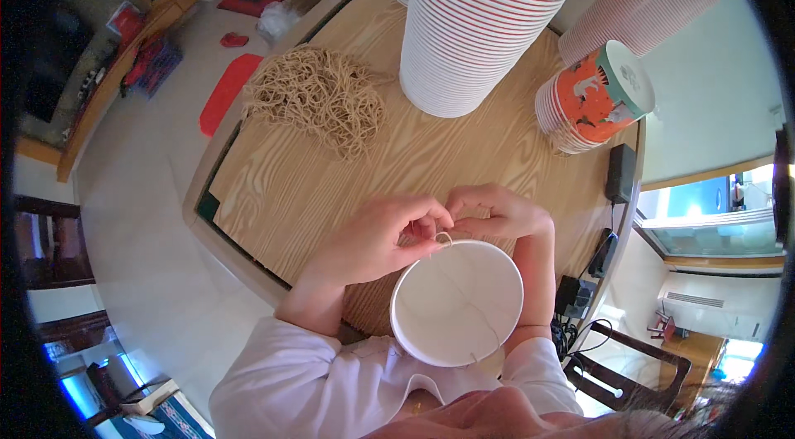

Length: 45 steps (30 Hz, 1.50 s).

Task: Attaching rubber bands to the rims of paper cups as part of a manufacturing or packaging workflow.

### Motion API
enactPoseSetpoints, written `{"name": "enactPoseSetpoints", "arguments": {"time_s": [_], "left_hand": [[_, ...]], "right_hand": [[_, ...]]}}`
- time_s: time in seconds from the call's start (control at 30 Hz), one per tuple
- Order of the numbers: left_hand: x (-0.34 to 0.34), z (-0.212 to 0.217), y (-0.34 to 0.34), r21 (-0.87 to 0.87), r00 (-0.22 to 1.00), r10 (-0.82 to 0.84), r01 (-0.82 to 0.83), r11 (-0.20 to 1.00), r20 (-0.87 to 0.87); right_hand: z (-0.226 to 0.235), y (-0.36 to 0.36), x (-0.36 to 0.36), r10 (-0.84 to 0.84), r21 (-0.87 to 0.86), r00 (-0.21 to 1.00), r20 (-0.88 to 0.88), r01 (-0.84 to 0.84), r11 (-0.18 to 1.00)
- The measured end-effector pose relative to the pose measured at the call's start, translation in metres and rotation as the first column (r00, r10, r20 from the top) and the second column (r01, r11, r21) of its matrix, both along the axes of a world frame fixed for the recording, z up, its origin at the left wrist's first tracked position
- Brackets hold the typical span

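Observation:
A white-lined paper bucket [455,306] is tilted with its open mouth toward me, close to my chest at the table's near edge. A thin cord [474,304] runs across its mouth, from the far rim to the near rim. My left hand [389,232] is closed at the far rim, thumb and fingers pinching the cord where it makes a small loop. Just to the right, my right hand [501,214] has its fingers bent in beside the same spot; its fingertips are partly hidden behind the rim and my left fingers. The bucket's outer side is mostly out of sight.
A tangled heap of tan cords [323,99] lies at the table's far left. Tall stacked white buckets [472,33] rise at the back, with another stack [642,4] beyond. Upturned orange patterned buckets [592,99] stand far right, above a black box [619,174] and power adapters [573,296].

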State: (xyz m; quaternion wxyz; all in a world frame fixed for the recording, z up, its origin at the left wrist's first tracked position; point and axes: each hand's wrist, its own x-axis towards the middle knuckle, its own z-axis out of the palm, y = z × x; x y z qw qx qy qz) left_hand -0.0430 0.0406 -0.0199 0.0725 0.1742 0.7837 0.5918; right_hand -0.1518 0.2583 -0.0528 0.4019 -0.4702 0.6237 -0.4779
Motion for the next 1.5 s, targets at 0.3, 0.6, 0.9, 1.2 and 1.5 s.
{"name": "enactPoseSetpoints", "arguments": {"time_s": [0.3, 0.6, 0.9, 1.2, 1.5], "left_hand": [[0.028, 0.004, 0.015, -0.373, 0.993, 0.089, -0.111, 0.921, -0.078], [0.04, -0.007, 0.021, -0.248, 0.911, 0.087, -0.201, 0.948, -0.403], [-0.002, -0.014, 0.016, -0.338, 0.966, 0.227, -0.256, 0.906, -0.125], [-0.025, -0.009, 0.011, -0.324, 0.977, 0.003, -0.072, 0.943, -0.211], [0.015, -0.003, -0.01, -0.502, 0.976, 0.056, -0.158, 0.85, -0.213]], "right_hand": [[0.025, 0.007, 0.009, -0.126, 0.056, 0.987, -0.102, 0.132, 0.99], [0.043, 0.012, 0.026, -0.106, -0.063, 0.966, -0.234, 0.094, 0.994], [0.09, 0.012, 0.071, -0.463, -0.179, 0.715, -0.524, 0.439, 0.88], [0.039, -0.059, 0.096, 0.483, 0.58, 0.345, -0.805, 0.286, 0.763], [-0.082, -0.067, 0.102, 0.242, 0.324, 0.254, -0.937, 0.364, 0.873]]}}
